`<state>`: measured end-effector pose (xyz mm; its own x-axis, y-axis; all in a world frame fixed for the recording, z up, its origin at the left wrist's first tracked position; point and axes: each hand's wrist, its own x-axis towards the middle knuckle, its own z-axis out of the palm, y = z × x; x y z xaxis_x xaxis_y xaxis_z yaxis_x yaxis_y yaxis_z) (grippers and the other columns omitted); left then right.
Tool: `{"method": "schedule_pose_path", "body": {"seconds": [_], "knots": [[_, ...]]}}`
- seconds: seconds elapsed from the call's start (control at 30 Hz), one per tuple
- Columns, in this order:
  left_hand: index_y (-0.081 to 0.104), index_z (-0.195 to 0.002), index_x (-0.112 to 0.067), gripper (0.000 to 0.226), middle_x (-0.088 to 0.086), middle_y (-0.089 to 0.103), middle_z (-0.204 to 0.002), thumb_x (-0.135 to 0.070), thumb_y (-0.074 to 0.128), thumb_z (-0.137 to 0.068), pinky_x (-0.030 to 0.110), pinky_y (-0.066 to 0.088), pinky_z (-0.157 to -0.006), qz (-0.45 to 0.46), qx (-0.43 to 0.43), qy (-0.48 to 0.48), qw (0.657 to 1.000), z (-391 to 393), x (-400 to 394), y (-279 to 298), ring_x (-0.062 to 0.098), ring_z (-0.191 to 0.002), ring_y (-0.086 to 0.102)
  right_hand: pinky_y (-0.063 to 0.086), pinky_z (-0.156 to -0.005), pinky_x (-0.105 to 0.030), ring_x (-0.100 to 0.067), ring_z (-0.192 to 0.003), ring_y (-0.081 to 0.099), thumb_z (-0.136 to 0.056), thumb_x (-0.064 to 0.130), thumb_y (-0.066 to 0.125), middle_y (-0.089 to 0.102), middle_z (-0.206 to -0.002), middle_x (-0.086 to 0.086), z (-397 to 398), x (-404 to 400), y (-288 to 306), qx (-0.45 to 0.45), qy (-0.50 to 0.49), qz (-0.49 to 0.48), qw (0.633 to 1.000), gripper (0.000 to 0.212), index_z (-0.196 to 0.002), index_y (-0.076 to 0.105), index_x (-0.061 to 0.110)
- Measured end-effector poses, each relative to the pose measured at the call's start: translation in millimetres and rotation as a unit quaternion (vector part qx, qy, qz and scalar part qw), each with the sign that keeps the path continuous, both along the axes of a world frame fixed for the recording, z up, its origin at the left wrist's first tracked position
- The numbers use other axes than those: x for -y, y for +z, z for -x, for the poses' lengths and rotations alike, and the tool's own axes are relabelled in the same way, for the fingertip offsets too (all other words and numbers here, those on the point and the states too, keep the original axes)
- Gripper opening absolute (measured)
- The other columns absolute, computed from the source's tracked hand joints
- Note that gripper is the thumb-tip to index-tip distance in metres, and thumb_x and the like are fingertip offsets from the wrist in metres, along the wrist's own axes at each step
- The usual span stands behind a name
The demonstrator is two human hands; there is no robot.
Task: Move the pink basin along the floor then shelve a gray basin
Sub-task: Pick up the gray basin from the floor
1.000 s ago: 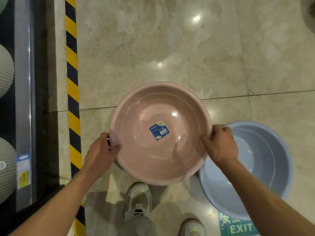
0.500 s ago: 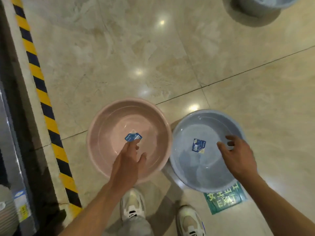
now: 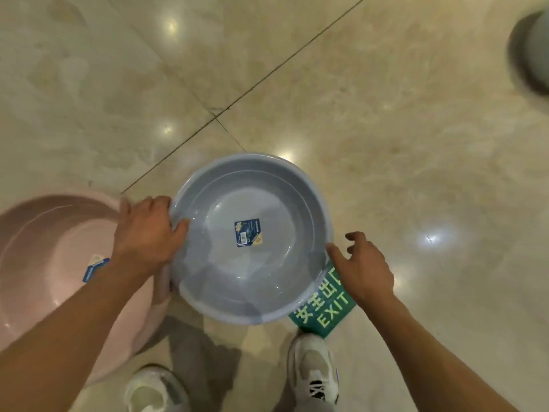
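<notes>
On the marble floor, the round pink plastic basin (image 3: 56, 275) now sits released at left. Left hand (image 3: 145, 233) has shifted to grasp the round gray plastic basin (image 3: 251, 237) rim; right hand (image 3: 361, 269), fingers loose, nears the opposite rim. Shelving stage begins.

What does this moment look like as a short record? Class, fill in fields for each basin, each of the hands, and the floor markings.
gray basin: upright on the floor, blue label inside
pink basin: upright, left of the gray one, partly out of frame
left hand: grips the gray basin's left rim, thumb inside
right hand: fingers spread at the right rim, grip not closed
exit sign: green floor sticker, partly under the gray basin
second gray basin: top right, blurred
shoes: white, at bottom edge
</notes>
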<state>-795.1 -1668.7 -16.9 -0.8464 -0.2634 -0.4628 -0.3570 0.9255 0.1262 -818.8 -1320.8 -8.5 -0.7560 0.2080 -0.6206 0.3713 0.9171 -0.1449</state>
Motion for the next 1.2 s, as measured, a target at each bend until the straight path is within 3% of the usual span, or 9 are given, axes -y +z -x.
{"method": "schedule_pose_path", "body": {"seconds": [0.13, 0.2, 0.33, 0.57, 0.67, 0.73, 0.9, 1.07, 1.2], "knots": [[0.057, -0.085, -0.009, 0.036, 0.007, 0.06, -0.071, -0.044, 0.057, -0.092, 0.058, 0.017, -0.114, 0.082, 0.025, -0.04, 0.995, 3, 3, -20, 0.035, -0.09, 0.065, 0.048, -0.067, -0.036, -0.026, -0.095, 0.066, -0.089, 0.066, 0.046, 0.07, -0.118, -0.002, -12, -1, -31, 0.047, -0.026, 0.025, 0.998, 0.064, -0.136, 0.047, 0.023], [0.056, -0.088, -0.007, 0.039, 0.007, 0.057, -0.063, -0.046, 0.057, -0.091, 0.058, 0.014, -0.115, 0.121, 0.021, -0.051, 0.991, 1, 2, -27, 0.036, -0.087, 0.066, 0.042, -0.058, -0.032, -0.019, -0.078, 0.063, -0.09, 0.065, 0.046, 0.071, -0.106, 0.0, -18, 0, -43, 0.069, -0.036, 0.042, 0.996, 0.051, -0.12, 0.053, 0.025], [0.052, -0.095, -0.005, 0.036, 0.005, 0.047, -0.056, -0.04, 0.056, -0.092, 0.054, 0.014, -0.114, 0.144, 0.023, -0.057, 0.988, 1, 1, -37, 0.036, -0.081, 0.067, 0.058, -0.072, -0.042, -0.025, -0.078, 0.067, -0.093, 0.052, 0.055, 0.07, -0.094, -0.004, -23, 8, -57, 0.076, -0.101, 0.117, 0.985, 0.034, -0.107, 0.059, 0.022], [0.043, -0.099, -0.011, 0.035, 0.013, 0.068, -0.073, -0.046, 0.049, -0.099, 0.052, 0.018, -0.114, 0.108, 0.024, -0.054, 0.992, 7, 4, -21, 0.036, -0.089, 0.068, 0.06, -0.069, -0.048, -0.029, -0.072, 0.067, -0.096, 0.038, 0.055, 0.064, -0.088, -0.004, -11, 8, -34, 0.014, -0.144, 0.142, 0.979, 0.024, -0.106, 0.057, 0.017], [0.039, -0.095, -0.012, 0.032, 0.012, 0.065, -0.069, -0.04, 0.053, -0.099, 0.049, 0.036, -0.094, 0.02, -0.021, -0.012, 1.0, 15, -8, -6, 0.038, -0.076, 0.064, 0.06, -0.07, -0.049, -0.031, -0.074, 0.066, -0.095, 0.039, 0.056, 0.064, -0.087, -0.005, 7, -5, -11, -0.009, -0.138, 0.131, 0.982, 0.026, -0.105, 0.059, 0.016], [0.04, -0.096, -0.011, 0.034, 0.014, 0.063, -0.073, -0.042, 0.055, -0.098, 0.043, 0.041, -0.072, -0.025, -0.032, 0.017, 0.999, 21, -17, 11, 0.039, -0.073, 0.06, 0.06, -0.07, -0.051, -0.034, -0.075, 0.067, -0.093, 0.039, 0.056, 0.066, -0.089, -0.007, 20, -15, 9, -0.023, -0.133, 0.124, 0.983, 0.026, -0.106, 0.06, 0.016], [0.045, -0.102, -0.013, 0.034, 0.011, 0.065, -0.081, -0.046, 0.052, -0.097, 0.045, 0.052, -0.068, -0.086, -0.034, 0.031, 0.995, 36, -35, 84, 0.038, -0.075, 0.063, 0.062, -0.07, -0.048, -0.031, -0.074, 0.068, -0.095, 0.039, 0.057, 0.066, -0.092, -0.006, 47, -40, 82, -0.052, -0.118, 0.118, 0.985, 0.031, -0.115, 0.06, 0.016], [0.04, -0.096, -0.024, 0.031, -0.011, 0.048, -0.066, -0.054, 0.048, -0.095, 0.034, 0.033, -0.054, -0.044, -0.061, 0.039, 0.996, 68, -47, 190, 0.018, -0.056, 0.045, 0.061, -0.065, -0.044, -0.025, -0.068, 0.066, -0.094, 0.036, 0.059, 0.065, -0.081, 0.0, 94, -59, 183, -0.102, -0.087, 0.137, 0.981, 0.02, -0.104, 0.062, 0.02], [0.042, -0.093, -0.024, 0.032, -0.008, 0.054, -0.069, -0.056, 0.049, -0.094, 0.031, 0.029, -0.05, -0.045, -0.098, 0.045, 0.993, 98, -50, 267, 0.013, -0.055, 0.048, 0.054, -0.057, -0.037, -0.022, -0.065, 0.063, -0.091, 0.034, 0.06, 0.064, -0.074, 0.0, 136, -67, 257, -0.15, -0.072, 0.149, 0.975, 0.018, -0.093, 0.066, 0.017]]}}
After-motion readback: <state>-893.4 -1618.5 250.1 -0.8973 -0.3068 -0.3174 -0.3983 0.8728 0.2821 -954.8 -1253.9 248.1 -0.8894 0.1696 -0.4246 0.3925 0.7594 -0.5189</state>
